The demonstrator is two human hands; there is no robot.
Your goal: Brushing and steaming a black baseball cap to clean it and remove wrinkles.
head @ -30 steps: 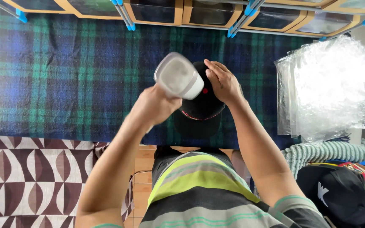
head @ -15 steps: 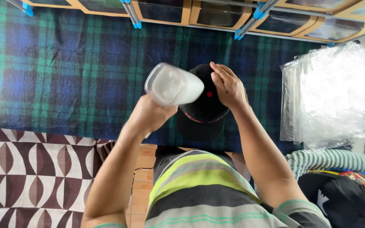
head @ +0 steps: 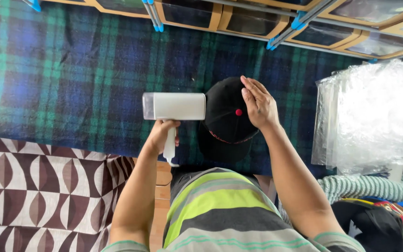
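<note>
At the right edge of the frame a stack of clear plastic bags [head: 374, 116] stood crinkled and shiny, its lower end near a pale green ribbed hose [head: 374, 189]. Below that, in the lower right corner, lay a dark bundle of caps [head: 378, 226] (too crowded to tell apart). Along the top edge ran a row of wooden-framed boxes [head: 190, 14] with dark clear fronts, joined by grey rods with blue clips. The desk was covered by a blue and green plaid blanket [head: 71, 84], fringed at the far left, and a brown and white patterned cloth [head: 33, 191] filled the lower left.

My left hand [head: 164, 135] was closed around the white handle of a handheld steamer [head: 173, 106], which hung above the blanket at the centre of the frame. Its boxy head lay with the long axis across the frame, the clear end pointing left and the other end just beside the cap; the handle ran down toward me.

My right hand [head: 257, 103] lay flat and spread open on the crown of a black cap [head: 227, 121], just right of the steamer, fingers pointing toward the top of the frame. The cap had a red button on top and red stitching, with its brim turned toward my striped shirt [head: 220, 210].
</note>
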